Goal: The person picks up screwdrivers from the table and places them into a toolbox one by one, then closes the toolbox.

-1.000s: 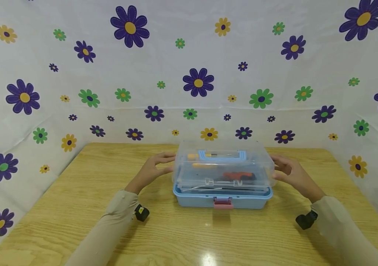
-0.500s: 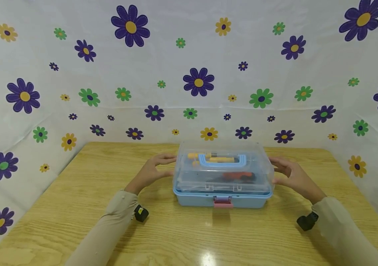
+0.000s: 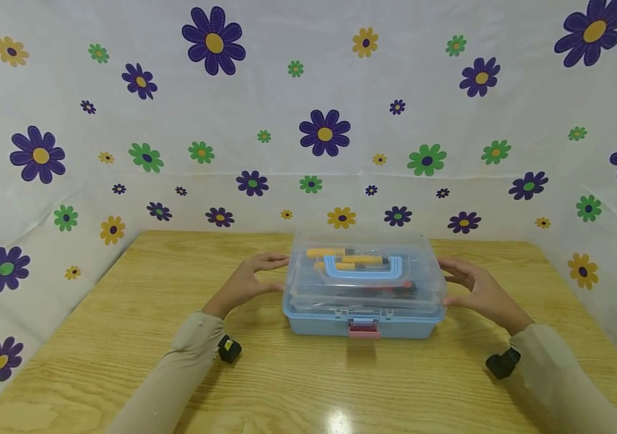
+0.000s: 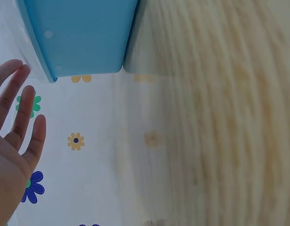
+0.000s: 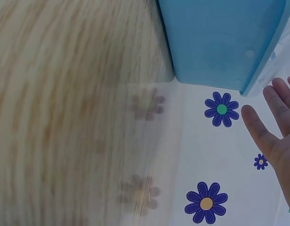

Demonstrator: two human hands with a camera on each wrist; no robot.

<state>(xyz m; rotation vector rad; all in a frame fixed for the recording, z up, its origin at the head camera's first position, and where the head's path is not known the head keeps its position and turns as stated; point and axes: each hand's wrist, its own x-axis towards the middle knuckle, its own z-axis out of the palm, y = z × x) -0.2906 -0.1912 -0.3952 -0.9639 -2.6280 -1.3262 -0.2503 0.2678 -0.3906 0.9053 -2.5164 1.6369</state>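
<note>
A light blue toolbox [image 3: 314, 327] sits on the table, its clear lid [image 3: 303, 286] lowered onto the blue base. The lid's blue handle [image 3: 363, 274] lies across the top, and a pink latch [image 3: 364, 332] hangs at the front. My left hand [image 3: 244, 282] touches the lid's left end with nearly straight fingers. At the right end my right hand [image 3: 479, 292] touches the lid in a similar way. Both wrist views show fingers [image 4: 25, 103] stretched beside the lid, above the blue wall. Through the lid show yellow-handled tools [image 3: 327, 253] and a red and black tool [image 3: 405, 289].
The wooden table [image 3: 140, 337] extends in front of the box and to both sides. Behind it hangs a white cloth [image 3: 276, 102] printed with purple, green and yellow flowers, which also covers the sides. A small black camera [image 3: 229, 348] is worn on the left wrist.
The clear lid has come down at the front, from a raised tilt to resting on the blue base. Both hands have stayed at its ends, sinking slightly with it.
</note>
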